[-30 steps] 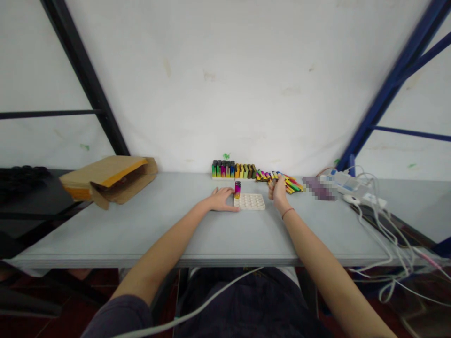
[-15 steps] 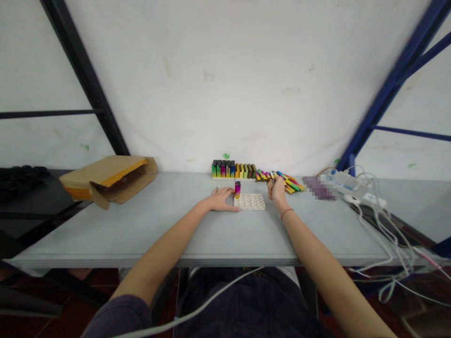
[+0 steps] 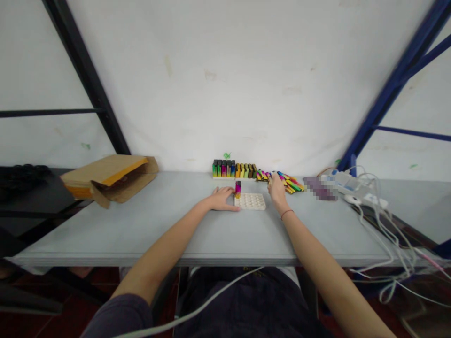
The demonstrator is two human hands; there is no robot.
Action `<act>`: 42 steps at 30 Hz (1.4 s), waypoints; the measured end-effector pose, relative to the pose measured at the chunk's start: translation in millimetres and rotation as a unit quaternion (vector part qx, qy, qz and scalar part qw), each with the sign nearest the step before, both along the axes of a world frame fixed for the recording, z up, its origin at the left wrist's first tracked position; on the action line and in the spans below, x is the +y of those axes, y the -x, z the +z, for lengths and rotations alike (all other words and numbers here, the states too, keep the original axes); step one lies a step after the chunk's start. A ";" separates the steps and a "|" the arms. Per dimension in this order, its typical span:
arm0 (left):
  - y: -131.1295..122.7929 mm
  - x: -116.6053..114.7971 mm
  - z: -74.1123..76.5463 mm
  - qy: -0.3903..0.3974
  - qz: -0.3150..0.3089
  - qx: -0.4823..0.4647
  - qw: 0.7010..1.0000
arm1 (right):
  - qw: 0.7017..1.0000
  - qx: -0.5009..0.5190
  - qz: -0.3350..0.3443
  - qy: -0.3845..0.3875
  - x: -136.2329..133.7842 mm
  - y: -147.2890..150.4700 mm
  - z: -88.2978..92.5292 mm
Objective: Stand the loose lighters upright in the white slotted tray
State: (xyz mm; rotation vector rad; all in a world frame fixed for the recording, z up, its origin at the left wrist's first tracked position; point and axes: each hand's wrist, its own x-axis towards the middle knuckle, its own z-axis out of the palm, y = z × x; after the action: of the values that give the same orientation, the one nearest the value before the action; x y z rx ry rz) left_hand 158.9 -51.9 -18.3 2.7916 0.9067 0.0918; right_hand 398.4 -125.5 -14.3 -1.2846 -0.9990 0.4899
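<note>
A white tray (image 3: 251, 202) with rows of round holes lies on the table in front of me. One purple-and-yellow lighter (image 3: 238, 189) with a dark top stands upright at its back left corner. My left hand (image 3: 219, 199) rests on the table and holds the tray's left end, thumb at the front corner and forefinger near the back one. To the right of the tray, my right hand (image 3: 277, 191) reaches to a pile of loose, brightly coloured lighters (image 3: 293, 184). Its fingers are curled around what looks like a lighter, mostly hidden by the hand.
Against the wall stand a block of upright dark-topped lighters (image 3: 223, 169) and a row of yellowish ones (image 3: 245, 171). An open cardboard box (image 3: 109, 178) lies at the left. On the right are a power strip (image 3: 347, 182) and tangled white cables (image 3: 384, 225). A cable crosses my lap.
My right hand has turned and tipped down slightly, its fingers now at the near left side of the pile. My left hand, the tray and the standing lighter have stayed put.
</note>
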 end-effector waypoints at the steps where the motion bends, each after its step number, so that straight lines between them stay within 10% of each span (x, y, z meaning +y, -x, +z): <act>1: 0.0 0.2 -0.3 0.000 0.000 -0.001 1.000 | 0.998 -0.050 -0.029 -0.019 -1.1 3.2 -0.1; 7: 0.1 0.6 -1.4 0.002 0.000 -0.009 1.000 | 0.963 -0.247 0.033 -0.104 -3.5 25.7 5.6; 21: -0.4 0.9 -2.4 -0.002 -0.001 -0.009 1.000 | 0.958 -0.222 0.172 -0.055 -10.1 55.2 -2.3; 31: -0.6 -0.4 -0.6 0.003 0.003 0.001 1.000 | 0.905 -0.417 0.014 -0.090 -5.1 45.0 5.1; 37: -0.1 -0.9 1.2 0.005 -0.003 -0.005 1.000 | 0.862 -0.403 -0.269 0.148 -1.6 -49.9 -10.1; 42: -0.1 -0.3 0.5 0.012 -0.006 -0.019 1.000 | 0.842 -0.367 -0.257 0.300 -8.9 -84.8 -25.1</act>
State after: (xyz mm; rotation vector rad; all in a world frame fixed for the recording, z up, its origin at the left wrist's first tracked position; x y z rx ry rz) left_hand 159.1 -52.2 -17.8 2.7628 0.8748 0.1299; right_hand 483.3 -134.5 -39.4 -2.3300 -1.0820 -0.1693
